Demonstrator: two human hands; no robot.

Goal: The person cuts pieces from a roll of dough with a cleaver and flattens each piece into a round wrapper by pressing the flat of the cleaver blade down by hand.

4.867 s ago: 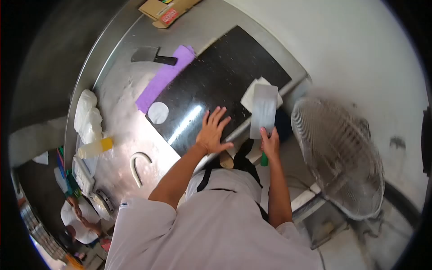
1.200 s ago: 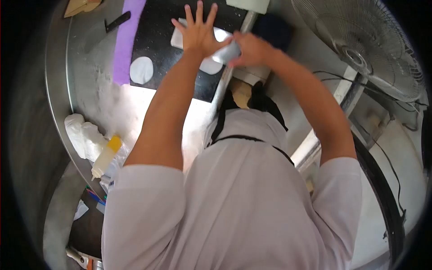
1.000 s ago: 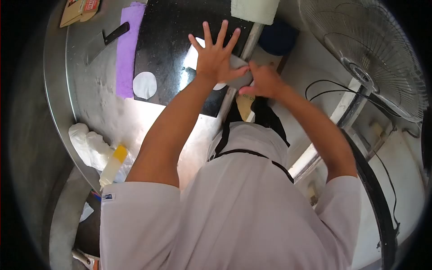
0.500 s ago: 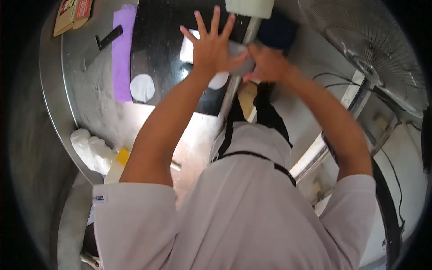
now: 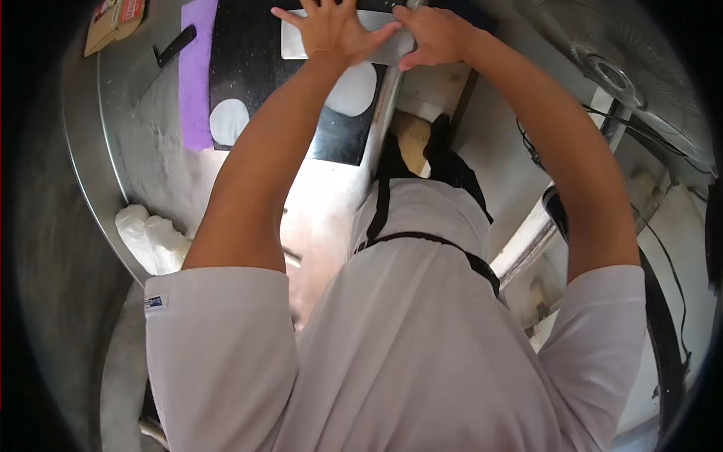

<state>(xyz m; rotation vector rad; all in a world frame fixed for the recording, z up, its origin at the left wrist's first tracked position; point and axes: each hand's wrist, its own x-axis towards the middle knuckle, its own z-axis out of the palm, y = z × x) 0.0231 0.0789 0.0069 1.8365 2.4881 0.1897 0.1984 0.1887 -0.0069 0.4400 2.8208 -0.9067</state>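
My left hand [image 5: 329, 34] lies with fingers spread on a flat, shiny metal blade [image 5: 388, 51], at the top of the view. My right hand [image 5: 439, 36] closes on the blade's right end; any handle there is hidden by the fingers. Beneath the blade is a black board [image 5: 252, 64], speckled with small drops or crumbs. Just below my left hand lies a thin white disc [image 5: 352, 90], like a sheet of dough, partly covered by my left wrist. A smaller white disc [image 5: 228, 122] rests near the board's lower left corner.
A purple cloth [image 5: 197, 83] runs along the board's left edge, with a black-handled knife [image 5: 178, 45] beside it. A cardboard box [image 5: 114, 26] stands upper left, white plastic bags [image 5: 153, 239] lower left. A large fan [image 5: 602, 64] is at right.
The view has shifted, so the board and hands sit higher. The blade shows flatter and wider under my left hand, and more of the disc below it is visible. The right hand keeps its grip.
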